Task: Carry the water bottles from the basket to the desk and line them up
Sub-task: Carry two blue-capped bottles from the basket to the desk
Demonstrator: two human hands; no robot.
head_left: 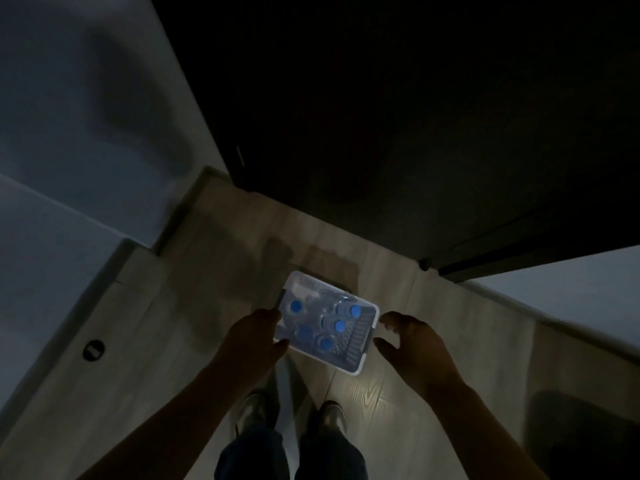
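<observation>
Five bottles [339, 326] in the basket [363, 368]

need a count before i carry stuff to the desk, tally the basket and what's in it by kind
clear plastic water bottles with blue caps: 5
white slatted plastic basket: 1
total: 6

The view is very dim and grainy throughout. The brightest patch lies on the pale floor [363, 389] just before the white basket [360, 370], whose blue caps [296, 306] glow faintly. The dark panel [415, 98] at upper right sinks to near black. A broad soft shadow smears the left wall [52, 98]. Edges are blurred, and straight lines splay toward the corners.
</observation>
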